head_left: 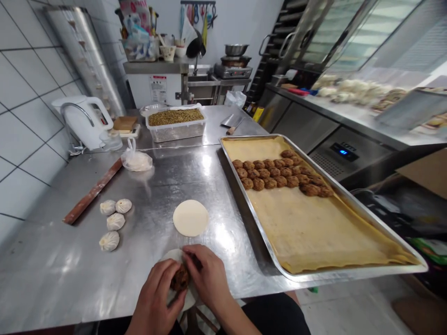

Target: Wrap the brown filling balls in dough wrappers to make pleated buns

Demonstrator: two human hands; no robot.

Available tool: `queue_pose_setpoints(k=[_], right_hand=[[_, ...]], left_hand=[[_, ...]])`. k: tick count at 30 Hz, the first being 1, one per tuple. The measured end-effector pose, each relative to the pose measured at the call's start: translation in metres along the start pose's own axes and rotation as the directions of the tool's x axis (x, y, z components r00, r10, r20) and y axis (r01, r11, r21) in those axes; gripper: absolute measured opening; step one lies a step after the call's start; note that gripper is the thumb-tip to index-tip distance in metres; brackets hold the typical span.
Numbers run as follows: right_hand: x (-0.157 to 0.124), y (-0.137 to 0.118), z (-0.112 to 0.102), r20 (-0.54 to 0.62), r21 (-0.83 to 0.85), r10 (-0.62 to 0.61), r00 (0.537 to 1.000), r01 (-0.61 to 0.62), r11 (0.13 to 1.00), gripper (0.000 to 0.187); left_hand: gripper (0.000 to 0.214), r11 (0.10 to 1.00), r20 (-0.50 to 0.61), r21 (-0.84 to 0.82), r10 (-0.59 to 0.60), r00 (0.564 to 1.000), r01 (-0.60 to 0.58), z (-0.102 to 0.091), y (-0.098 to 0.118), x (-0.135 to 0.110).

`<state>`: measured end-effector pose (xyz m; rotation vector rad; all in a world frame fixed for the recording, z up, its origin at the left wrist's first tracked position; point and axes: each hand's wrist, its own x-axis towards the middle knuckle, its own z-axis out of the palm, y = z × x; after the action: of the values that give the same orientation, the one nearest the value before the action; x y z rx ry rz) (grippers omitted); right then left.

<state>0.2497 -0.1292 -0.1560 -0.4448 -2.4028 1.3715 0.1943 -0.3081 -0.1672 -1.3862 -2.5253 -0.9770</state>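
A round dough wrapper [173, 254] with a dark brown filling ball [180, 279] on it is held between my hands at the table's front edge. My left hand [156, 286] curls around the filling from the left, its fingers and thumb against the ball and the dough. My right hand [209, 274] pinches the far right rim of the wrapper. Just beyond lies a flat round dough sheet [190, 218] on the steel table. Several pleated white buns [115, 222] sit to the left. On the right, a paper-lined metal tray [314, 228] carries rows of brown filling balls [268, 172].
A wooden rolling pin [93, 191] lies at the left beside a tied plastic bag [137, 161]. Farther back stand a white kettle [82, 121], a tub of greenish-brown filling [176, 128] and a scraper [230, 122]. The tray's near edge overhangs the table's front edge.
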Motion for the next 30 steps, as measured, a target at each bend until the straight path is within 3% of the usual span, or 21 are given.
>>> queue_pose_setpoints(k=[5, 8, 11, 14, 18, 21, 23, 27, 30], right_hand=[[0.007, -0.007, 0.001, 0.042, 0.055, 0.001, 0.999, -0.003, 0.998, 0.020], [0.012, -0.013, -0.001, 0.085, 0.125, -0.011, 0.996, 0.000, 0.992, 0.020], [0.012, -0.019, -0.002, 0.112, 0.223, -0.020, 0.993, -0.006, 0.975, 0.021], [0.003, -0.019, -0.003, 0.075, 0.241, -0.016, 0.997, -0.003, 0.971, 0.021], [-0.016, -0.012, 0.000, -0.007, 0.153, -0.052, 0.999, 0.052, 0.987, 0.022], [-0.024, -0.009, 0.003, -0.050, 0.055, -0.086, 0.995, 0.089, 0.995, 0.030], [-0.023, -0.011, 0.002, -0.048, 0.034, -0.062, 0.997, 0.064, 0.997, 0.024], [-0.015, -0.023, -0.006, 0.037, 0.129, 0.024, 0.999, -0.029, 0.991, 0.016], [-0.015, -0.030, -0.013, 0.129, 0.248, 0.015, 0.992, -0.047, 0.968, 0.023]], left_hand=[[0.055, 0.998, -0.090, 0.060, -0.013, 0.996, 0.018, -0.008, -0.001, -0.008], [0.032, 0.995, -0.111, -0.002, -0.096, 0.989, 0.096, -0.023, -0.007, 0.004], [0.030, 0.961, 0.010, -0.148, -0.236, 0.972, 0.235, -0.033, -0.015, 0.026], [0.022, 0.923, 0.195, -0.235, -0.261, 0.945, 0.304, -0.035, -0.020, 0.042], [0.017, 0.891, 0.225, -0.285, -0.296, 0.928, 0.353, -0.033, -0.013, 0.042], [0.018, 0.891, 0.169, -0.321, -0.278, 0.945, 0.320, -0.032, -0.002, 0.035], [0.016, 0.917, 0.118, -0.312, -0.224, 0.967, 0.250, -0.031, 0.006, 0.029], [0.016, 0.964, 0.003, -0.253, -0.087, 0.996, 0.085, -0.022, 0.012, 0.021], [0.024, 0.971, -0.017, -0.220, -0.103, 0.995, 0.097, -0.017, 0.008, 0.019]])
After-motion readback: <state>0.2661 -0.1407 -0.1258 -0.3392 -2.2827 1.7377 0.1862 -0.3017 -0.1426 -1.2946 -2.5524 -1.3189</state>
